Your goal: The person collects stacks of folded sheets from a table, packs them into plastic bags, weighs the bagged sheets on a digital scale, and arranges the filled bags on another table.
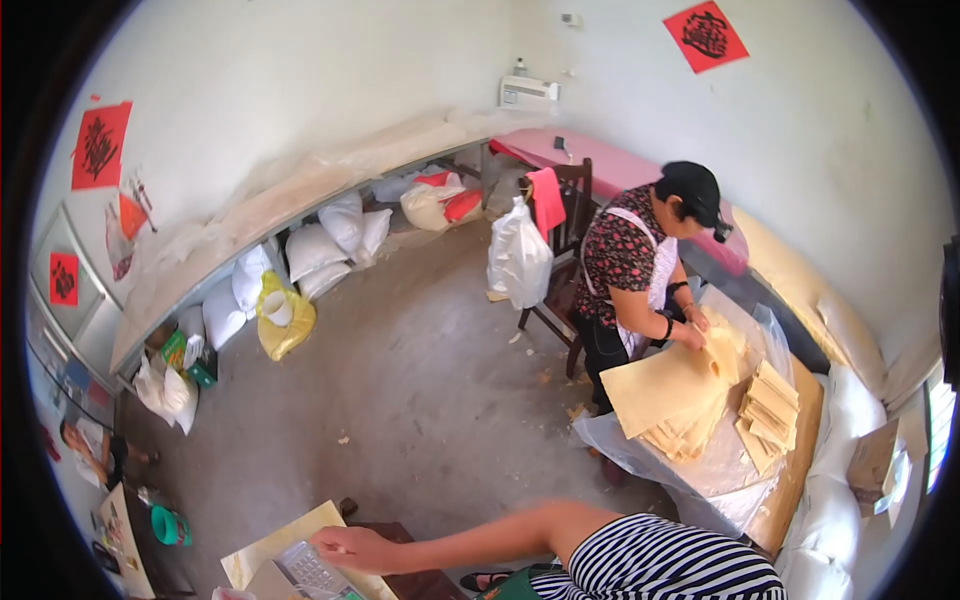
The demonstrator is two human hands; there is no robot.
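My right hand is at the lower left of centre, its arm reaching in from the right in a black-and-white striped sleeve. Its fingers look curled together; what they hold, if anything, is too small to make out. Just below it lies a pale gridded object, beside a cardboard-coloured box edge. A yellowish sheet lies around and behind these. My left hand does not show in the head view.
A person in a black cap handles thin yellow sheets at a plastic-covered table. Stacked sheets lie there. Beside that person is a chair. White sacks sit under a long shelf. Another person is at far left.
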